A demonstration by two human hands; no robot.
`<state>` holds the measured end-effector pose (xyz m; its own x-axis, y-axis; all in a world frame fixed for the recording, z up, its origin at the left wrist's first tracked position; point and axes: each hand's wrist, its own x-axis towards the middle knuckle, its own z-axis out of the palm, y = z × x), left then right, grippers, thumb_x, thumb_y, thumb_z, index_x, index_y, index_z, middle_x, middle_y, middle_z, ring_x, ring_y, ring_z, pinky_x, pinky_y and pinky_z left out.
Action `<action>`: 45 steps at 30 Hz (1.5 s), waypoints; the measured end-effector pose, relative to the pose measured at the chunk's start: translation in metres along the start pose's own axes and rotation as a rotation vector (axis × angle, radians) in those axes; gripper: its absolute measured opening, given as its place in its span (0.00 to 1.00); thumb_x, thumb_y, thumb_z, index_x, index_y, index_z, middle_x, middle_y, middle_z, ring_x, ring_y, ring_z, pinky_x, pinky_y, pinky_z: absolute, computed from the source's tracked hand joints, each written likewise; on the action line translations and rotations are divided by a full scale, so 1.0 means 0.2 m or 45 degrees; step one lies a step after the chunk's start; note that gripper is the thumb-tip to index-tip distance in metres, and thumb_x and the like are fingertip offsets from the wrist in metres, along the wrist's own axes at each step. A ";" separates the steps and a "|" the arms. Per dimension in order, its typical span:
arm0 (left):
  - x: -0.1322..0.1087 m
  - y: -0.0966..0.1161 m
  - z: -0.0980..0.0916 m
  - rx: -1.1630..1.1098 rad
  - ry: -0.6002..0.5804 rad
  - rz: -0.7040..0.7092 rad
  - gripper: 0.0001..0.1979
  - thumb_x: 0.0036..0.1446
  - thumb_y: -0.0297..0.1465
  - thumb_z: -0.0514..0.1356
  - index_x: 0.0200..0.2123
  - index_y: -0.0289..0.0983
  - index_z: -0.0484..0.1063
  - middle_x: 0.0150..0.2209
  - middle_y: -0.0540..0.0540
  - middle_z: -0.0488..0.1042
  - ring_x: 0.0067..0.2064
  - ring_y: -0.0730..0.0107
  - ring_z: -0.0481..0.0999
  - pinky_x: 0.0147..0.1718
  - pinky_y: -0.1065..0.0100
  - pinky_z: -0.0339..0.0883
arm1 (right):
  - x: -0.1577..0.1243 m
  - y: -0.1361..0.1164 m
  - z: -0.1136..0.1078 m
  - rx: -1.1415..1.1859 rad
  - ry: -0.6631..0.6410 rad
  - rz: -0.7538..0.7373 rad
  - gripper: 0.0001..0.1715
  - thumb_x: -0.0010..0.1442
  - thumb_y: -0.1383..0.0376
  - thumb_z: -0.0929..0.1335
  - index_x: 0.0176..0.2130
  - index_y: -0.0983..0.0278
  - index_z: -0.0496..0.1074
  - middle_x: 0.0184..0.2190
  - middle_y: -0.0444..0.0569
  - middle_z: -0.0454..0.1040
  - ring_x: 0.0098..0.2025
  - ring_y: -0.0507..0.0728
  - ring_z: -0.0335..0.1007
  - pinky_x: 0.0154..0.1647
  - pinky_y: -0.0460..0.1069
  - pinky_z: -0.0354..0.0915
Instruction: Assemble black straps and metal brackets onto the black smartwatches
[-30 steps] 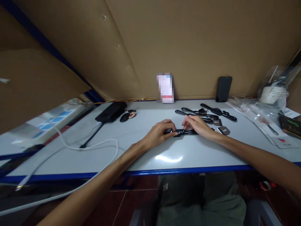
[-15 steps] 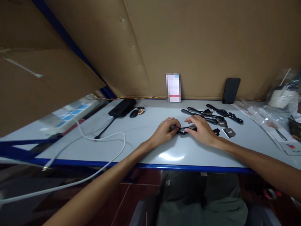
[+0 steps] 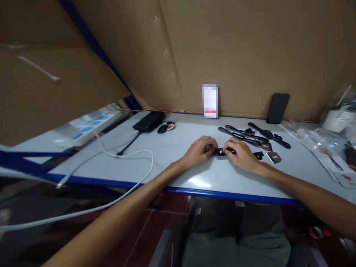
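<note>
Your left hand (image 3: 198, 151) and your right hand (image 3: 241, 155) are close together, low on the tabletop (image 3: 178, 167), a little beyond its middle. Both are closed on one small black piece (image 3: 220, 151). The left fingers curl over its left end and the right fingers cover its right end. Only a short part of the piece shows between them. It lies flat on the tabletop or just above it; I cannot tell which. Its exact shape is too small and dark to read.

Just to the right of your right hand lie two small metal plates (image 3: 274, 157) and a small black bit (image 3: 258, 155). Behind your right hand several long black straps (image 3: 241, 135) lie side by side, apart from your fingers. Farther back a dark phone (image 3: 277, 108) leans upright against the cardboard wall (image 3: 236, 55), and a blurred card (image 3: 210, 101) stands against the same wall, behind your hands.

At the far right lie clear plastic bags (image 3: 311, 137). To the left, near the wall, are a flat black box (image 3: 148, 121) and two small oval fobs (image 3: 162, 128) just beside it. A white cable (image 3: 133, 154) loops over the left part of the tabletop and hangs off its front edge.
</note>
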<state>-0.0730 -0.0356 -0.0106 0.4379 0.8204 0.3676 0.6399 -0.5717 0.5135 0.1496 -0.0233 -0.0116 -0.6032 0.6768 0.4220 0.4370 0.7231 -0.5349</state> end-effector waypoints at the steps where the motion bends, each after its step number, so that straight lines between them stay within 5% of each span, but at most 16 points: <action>1: 0.00 0.01 0.00 0.005 0.002 0.000 0.09 0.58 0.22 0.56 0.37 0.39 0.74 0.37 0.47 0.76 0.43 0.61 0.72 0.44 0.60 0.65 | 0.00 0.01 0.00 -0.008 -0.015 -0.005 0.11 0.62 0.74 0.64 0.37 0.64 0.75 0.38 0.50 0.74 0.44 0.59 0.71 0.48 0.55 0.65; 8: 0.00 0.02 -0.01 0.004 0.012 0.008 0.08 0.58 0.22 0.56 0.37 0.38 0.73 0.37 0.47 0.76 0.42 0.61 0.71 0.43 0.61 0.65 | 0.01 0.06 0.00 0.013 -0.042 -0.021 0.32 0.63 0.74 0.62 0.64 0.60 0.67 0.45 0.53 0.76 0.47 0.61 0.73 0.53 0.60 0.67; 14: -0.01 0.02 -0.02 -0.010 0.006 0.012 0.08 0.58 0.22 0.56 0.37 0.38 0.73 0.36 0.47 0.75 0.41 0.62 0.71 0.41 0.62 0.64 | 0.02 0.00 0.00 0.117 0.008 0.088 0.20 0.65 0.60 0.71 0.55 0.63 0.73 0.42 0.52 0.80 0.44 0.60 0.76 0.49 0.56 0.69; 20: 0.00 0.02 -0.02 0.022 -0.001 -0.001 0.08 0.59 0.22 0.56 0.37 0.38 0.74 0.35 0.48 0.74 0.40 0.63 0.70 0.41 0.62 0.64 | 0.04 0.00 -0.01 0.037 0.007 0.028 0.02 0.65 0.69 0.70 0.38 0.63 0.76 0.36 0.47 0.78 0.41 0.57 0.73 0.43 0.52 0.65; 25: 0.00 0.02 -0.01 0.026 0.006 -0.012 0.09 0.58 0.22 0.56 0.37 0.38 0.74 0.35 0.48 0.74 0.39 0.63 0.70 0.40 0.63 0.64 | 0.04 0.00 -0.01 0.058 0.005 0.027 0.07 0.64 0.70 0.70 0.34 0.62 0.77 0.32 0.45 0.77 0.38 0.57 0.72 0.43 0.52 0.64; 32: 0.00 0.02 -0.01 0.010 0.006 0.019 0.09 0.58 0.22 0.55 0.37 0.38 0.72 0.37 0.46 0.76 0.43 0.60 0.72 0.43 0.60 0.65 | 0.03 -0.04 -0.02 -0.132 0.353 -0.189 0.16 0.68 0.70 0.65 0.51 0.60 0.78 0.42 0.52 0.74 0.47 0.61 0.70 0.50 0.58 0.66; 39: 0.00 0.01 0.00 0.022 0.007 -0.005 0.09 0.57 0.21 0.55 0.36 0.39 0.72 0.36 0.47 0.75 0.41 0.62 0.71 0.42 0.61 0.65 | -0.02 -0.07 0.00 -0.591 -0.031 -0.560 0.20 0.65 0.76 0.62 0.49 0.67 0.78 0.40 0.55 0.74 0.43 0.63 0.65 0.45 0.58 0.66; 45: 0.00 0.01 0.00 0.029 0.012 0.018 0.09 0.57 0.22 0.55 0.36 0.38 0.73 0.36 0.46 0.75 0.40 0.61 0.70 0.40 0.60 0.65 | -0.03 -0.09 0.00 -0.632 -0.065 -0.507 0.24 0.67 0.75 0.60 0.59 0.71 0.72 0.43 0.58 0.75 0.46 0.63 0.66 0.48 0.58 0.68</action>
<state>-0.0722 -0.0364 -0.0088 0.4416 0.8118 0.3820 0.6476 -0.5831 0.4905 0.1452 -0.0410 -0.0041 -0.8087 0.3445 0.4767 0.4227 0.9040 0.0639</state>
